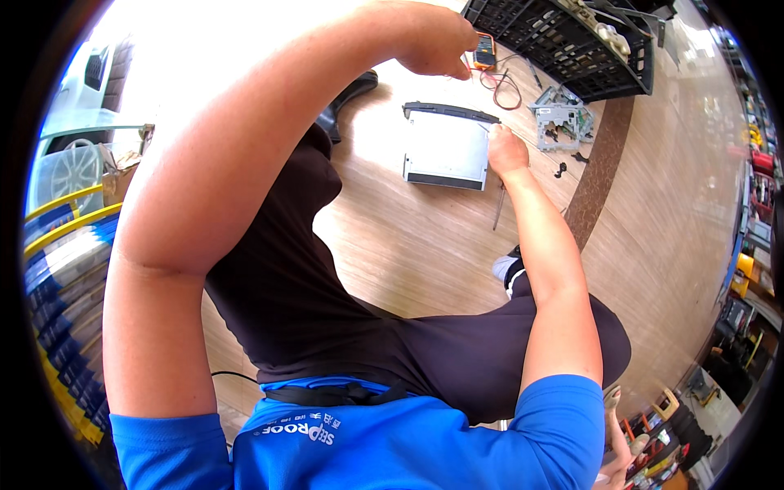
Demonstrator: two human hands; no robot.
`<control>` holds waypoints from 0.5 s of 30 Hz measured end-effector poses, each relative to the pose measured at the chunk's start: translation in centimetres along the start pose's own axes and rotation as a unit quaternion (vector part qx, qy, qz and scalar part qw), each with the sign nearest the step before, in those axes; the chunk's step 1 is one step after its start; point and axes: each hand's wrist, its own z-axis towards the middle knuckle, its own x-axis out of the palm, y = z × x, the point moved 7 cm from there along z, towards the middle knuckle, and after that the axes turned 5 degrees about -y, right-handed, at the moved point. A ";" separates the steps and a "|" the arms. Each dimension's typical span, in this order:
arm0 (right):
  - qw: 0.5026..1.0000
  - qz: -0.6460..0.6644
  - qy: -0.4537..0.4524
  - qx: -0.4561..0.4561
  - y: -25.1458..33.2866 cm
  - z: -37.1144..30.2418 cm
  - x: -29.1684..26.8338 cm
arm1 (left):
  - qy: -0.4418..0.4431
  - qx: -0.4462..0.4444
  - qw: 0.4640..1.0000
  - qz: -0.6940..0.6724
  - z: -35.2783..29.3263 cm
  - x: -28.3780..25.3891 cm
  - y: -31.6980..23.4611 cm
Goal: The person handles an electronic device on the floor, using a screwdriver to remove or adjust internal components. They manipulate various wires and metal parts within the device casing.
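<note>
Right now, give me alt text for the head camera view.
A person's right hand is at the right edge of a silver box on the floor; their left hand is beside an orange meter, near a black crate.

Repair shop prob., multimeter [485, 51] on flr [392, 253], packed goods [762, 170] R, white car [70, 101] L

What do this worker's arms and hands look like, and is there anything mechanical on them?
They're a person's: the left arm and right arm are bare below short, bright blue sleeves. The left hand and right hand have no gloves. I see no watch, cables or mechanical parts on them.
</note>
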 end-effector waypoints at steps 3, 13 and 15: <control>1.000 -0.015 -0.019 -0.017 0.6 -0.1 -0.3 | 0.001 -0.010 1.000 0.004 0.0 0.0 0.1; 0.998 -0.005 0.011 0.063 1.4 -0.1 0.0 | -0.074 0.010 0.997 0.037 -0.1 1.1 0.8; 0.997 -0.005 0.009 0.072 0.8 -0.4 0.0 | -0.027 -0.044 0.998 0.029 0.0 1.2 0.4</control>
